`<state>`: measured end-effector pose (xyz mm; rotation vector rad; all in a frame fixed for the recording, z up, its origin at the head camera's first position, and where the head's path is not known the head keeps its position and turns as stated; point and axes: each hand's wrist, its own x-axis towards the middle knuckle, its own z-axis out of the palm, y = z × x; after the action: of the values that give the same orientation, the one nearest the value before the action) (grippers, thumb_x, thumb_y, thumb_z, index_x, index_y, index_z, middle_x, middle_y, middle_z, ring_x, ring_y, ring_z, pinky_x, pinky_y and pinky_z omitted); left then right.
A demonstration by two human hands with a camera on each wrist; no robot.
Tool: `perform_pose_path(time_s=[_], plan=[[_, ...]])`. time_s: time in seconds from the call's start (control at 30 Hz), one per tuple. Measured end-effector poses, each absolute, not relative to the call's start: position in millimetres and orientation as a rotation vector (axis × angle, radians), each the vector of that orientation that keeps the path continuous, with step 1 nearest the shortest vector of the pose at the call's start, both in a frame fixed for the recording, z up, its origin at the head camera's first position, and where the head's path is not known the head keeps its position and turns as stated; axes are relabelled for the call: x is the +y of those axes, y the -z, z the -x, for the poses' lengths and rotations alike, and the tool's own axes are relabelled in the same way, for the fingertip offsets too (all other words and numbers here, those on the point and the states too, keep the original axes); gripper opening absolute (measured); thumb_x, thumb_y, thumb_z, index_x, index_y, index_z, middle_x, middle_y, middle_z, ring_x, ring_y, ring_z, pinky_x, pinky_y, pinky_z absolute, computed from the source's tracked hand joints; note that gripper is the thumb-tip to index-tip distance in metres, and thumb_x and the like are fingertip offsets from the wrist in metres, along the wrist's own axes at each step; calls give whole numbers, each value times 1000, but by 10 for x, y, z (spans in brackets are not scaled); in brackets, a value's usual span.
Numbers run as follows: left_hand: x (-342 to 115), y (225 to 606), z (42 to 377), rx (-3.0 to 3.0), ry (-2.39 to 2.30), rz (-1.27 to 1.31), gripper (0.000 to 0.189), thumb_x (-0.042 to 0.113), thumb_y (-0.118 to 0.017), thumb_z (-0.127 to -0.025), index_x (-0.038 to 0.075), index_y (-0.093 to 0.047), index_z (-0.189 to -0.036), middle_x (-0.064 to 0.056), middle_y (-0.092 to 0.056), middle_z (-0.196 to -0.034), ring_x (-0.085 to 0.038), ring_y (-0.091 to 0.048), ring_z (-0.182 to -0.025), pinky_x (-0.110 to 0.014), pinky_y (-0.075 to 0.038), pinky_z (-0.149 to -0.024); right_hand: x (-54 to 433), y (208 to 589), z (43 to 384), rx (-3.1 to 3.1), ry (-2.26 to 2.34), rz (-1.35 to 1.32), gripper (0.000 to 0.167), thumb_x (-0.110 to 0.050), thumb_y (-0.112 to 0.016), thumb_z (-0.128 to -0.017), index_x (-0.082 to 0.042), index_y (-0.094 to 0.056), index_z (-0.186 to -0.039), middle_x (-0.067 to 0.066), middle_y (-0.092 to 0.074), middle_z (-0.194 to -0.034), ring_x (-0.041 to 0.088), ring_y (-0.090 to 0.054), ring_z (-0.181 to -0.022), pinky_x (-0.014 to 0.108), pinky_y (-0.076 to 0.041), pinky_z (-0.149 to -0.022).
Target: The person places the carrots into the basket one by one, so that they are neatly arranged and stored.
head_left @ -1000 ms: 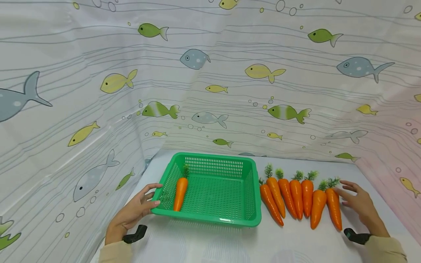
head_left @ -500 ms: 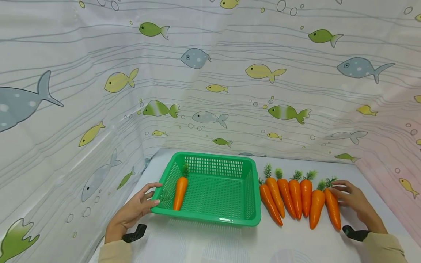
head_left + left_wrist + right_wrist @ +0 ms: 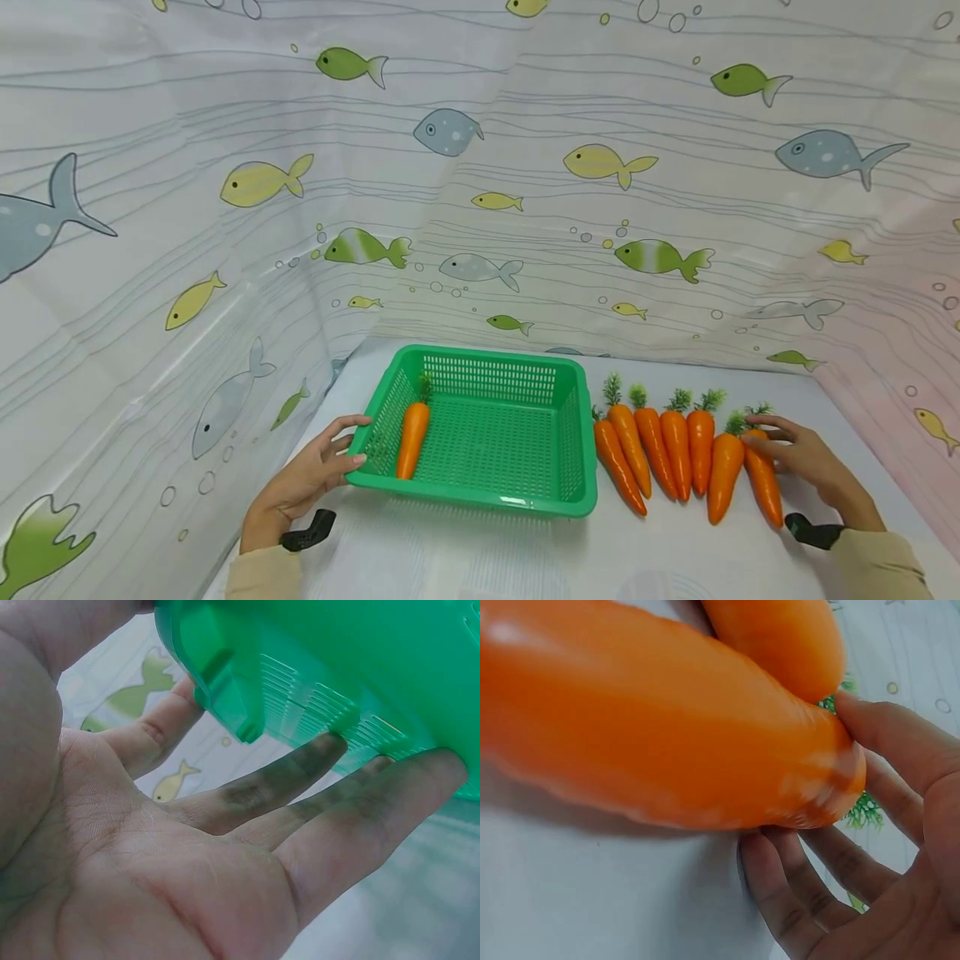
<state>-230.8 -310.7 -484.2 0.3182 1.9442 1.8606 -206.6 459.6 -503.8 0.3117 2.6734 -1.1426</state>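
Observation:
My left hand (image 3: 307, 475) holds the green plastic basket (image 3: 480, 502) by its left side. The thumb lies over the rim; in the left wrist view the other fingers (image 3: 255, 791) reach along the outside wall. One orange carrot (image 3: 412, 442) with a green leafy top lies inside the basket, near its left wall. Over on the right, my right hand (image 3: 806, 457) grips the thick end of the rightmost carrot (image 3: 763, 483). The right wrist view has the thumb on one side of this carrot (image 3: 667, 727) and fingertips on its other side, near the table.
Several more carrots lie in a row between basket and right hand; the closest one (image 3: 725, 475) touches or nearly touches the gripped carrot. The leftmost (image 3: 619, 467) lies beside the basket's right wall. Fish-printed sheets (image 3: 480, 208) stand behind and at the sides of the white table (image 3: 420, 554).
My right hand has moved left onto the rightmost carrot, its thumb now over the thick end. The left hand and basket have stayed in place. The head view has shifted slightly.

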Motion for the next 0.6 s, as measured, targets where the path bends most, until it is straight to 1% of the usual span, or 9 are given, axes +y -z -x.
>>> perform_pose_path(time_s=[0.2,0.27,0.33,0.5,0.6], plan=[[-3119,4881,2310,1930,-1872,-317,64,8,-62,-102,13,-30,-157,-22,1,-168,-48,-4,-153,-53,-40,-108,4618,5020,2048,2679,1112,-304,73,-55,-57,-102,5,-49,-142,44,-38,-144,54,-50,-120,49,-55,-84],[-3120,4893,2304,1914,-1884,-321,65,7,-62,-101,12,-29,-157,-23,1,-168,-48,-4,-153,-51,-43,-106,4628,5023,2041,2677,1087,-302,73,-56,-57,-102,4,-50,-143,42,-41,-144,51,-52,-118,48,-55,-84],[-3121,4902,2297,1900,-1894,-325,65,6,-62,-101,12,-29,-157,-24,2,-168,-48,-4,-153,-49,-44,-105,4637,5011,2039,2668,1068,-277,72,-54,-56,-103,5,-49,-144,42,-41,-144,47,-54,-115,51,-54,-84],[-3125,4904,2300,1909,-1898,-329,65,7,-62,-101,12,-29,-156,-25,1,-167,-49,-4,-152,-51,-43,-106,4654,4989,2046,2632,1041,-227,70,-49,-57,-103,4,-47,-147,41,-38,-147,41,-55,-113,57,-50,-86],[-3123,4896,2310,1926,-1893,-324,64,9,-63,-101,13,-30,-156,-25,2,-167,-49,-2,-153,-54,-41,-107,4669,4983,2052,2639,1025,-236,73,-51,-59,-101,5,-47,-146,40,-41,-145,38,-56,-110,56,-50,-86]])
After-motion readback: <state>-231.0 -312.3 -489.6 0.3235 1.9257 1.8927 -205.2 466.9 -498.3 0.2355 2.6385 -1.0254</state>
